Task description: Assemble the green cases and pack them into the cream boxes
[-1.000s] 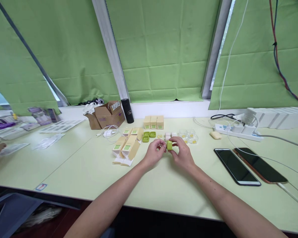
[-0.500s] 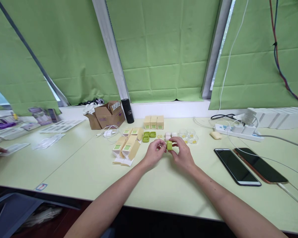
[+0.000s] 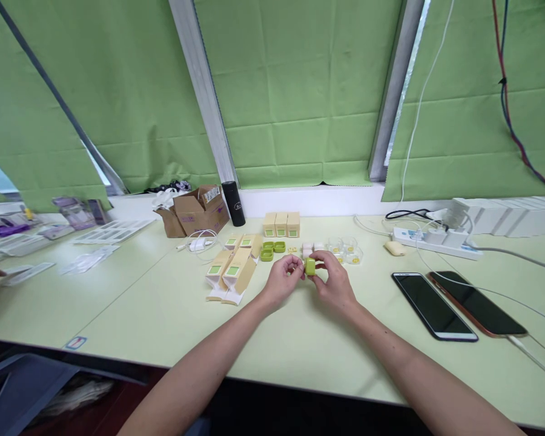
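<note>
Four tan cartons (image 3: 238,271) are lying left of the left hand (image 3: 281,282), whose fingertips are sitting beside a small green case (image 3: 310,267) between the hands — grip unclear; the right hand (image 3: 336,283) is grasping the case — bracing it steadily should be aiding fine work.

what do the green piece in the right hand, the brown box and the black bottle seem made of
Green piece: probably smooth moulded plastic, given its even colour and rounded edges.
Brown box: matt cardboard, from its folded flaps.
Black bottle: dark, fairly matt; coated metal or plastic, can't tell.
</note>
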